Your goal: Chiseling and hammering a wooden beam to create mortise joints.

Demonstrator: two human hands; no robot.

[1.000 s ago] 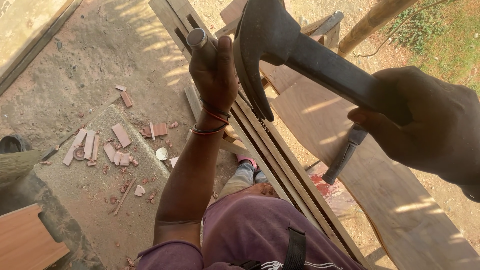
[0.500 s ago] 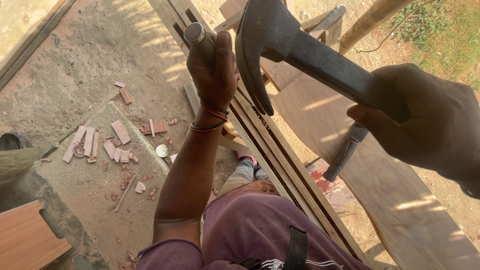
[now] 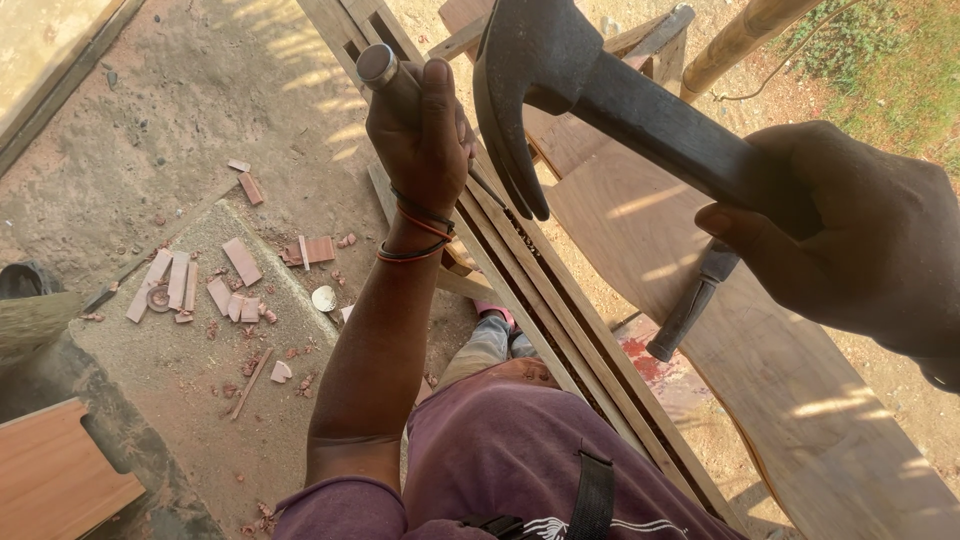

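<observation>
Open ground left of the wooden frame (image 3: 560, 300), but scattered wood offcuts (image 3: 240, 262); broad plank (image 3: 800, 400) close on its right.

The ground (image 3: 200, 110) was bare, sandy earth at the upper left, striped with sunlight and shadow; a concrete slab (image 3: 180, 380) at the lower left carried scattered reddish wood chips (image 3: 240, 262); a pale board (image 3: 50, 480) lay in the bottom left corner; grass (image 3: 900, 80) showed at the upper right, beside a wooden pole (image 3: 745, 35); daylight was strong.
</observation>
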